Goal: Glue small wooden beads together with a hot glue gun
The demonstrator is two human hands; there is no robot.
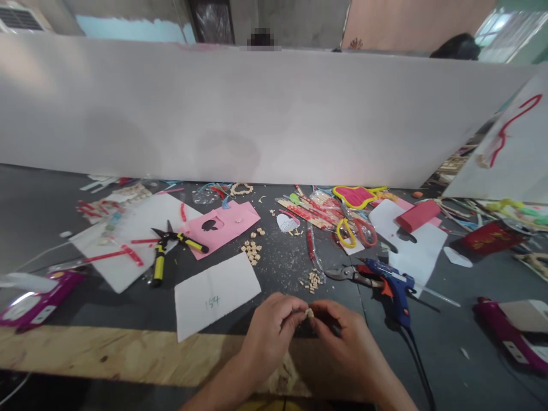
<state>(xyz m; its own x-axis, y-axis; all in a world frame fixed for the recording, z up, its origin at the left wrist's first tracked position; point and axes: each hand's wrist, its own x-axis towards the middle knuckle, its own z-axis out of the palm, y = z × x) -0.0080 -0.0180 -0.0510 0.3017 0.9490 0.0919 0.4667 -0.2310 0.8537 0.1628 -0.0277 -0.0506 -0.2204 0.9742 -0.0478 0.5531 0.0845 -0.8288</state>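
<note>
Near the table's front edge, my left hand [269, 325] and my right hand [345, 331] meet fingertip to fingertip. Between them they pinch a small beige piece [309, 313] that looks like wood; its exact shape is partly covered by my fingers. Just beyond my fingers lies a loose pile of tiny wooden sticks [313, 281]. A cluster of small beige blocks [252, 252] sits farther left. White card with handwriting [214, 302] lies left of my left hand. To the right of my right hand rests a blue glue gun [396, 288], beside metal snips [345, 274].
Yellow-and-black pliers [158, 262] lie by pink paper [233, 222] on the left. Yellow-handled scissors [345, 233] and patterned sticks [306, 212] are toward the back. A red can [492, 237] lies right. A tall white board [257, 114] walls off the back.
</note>
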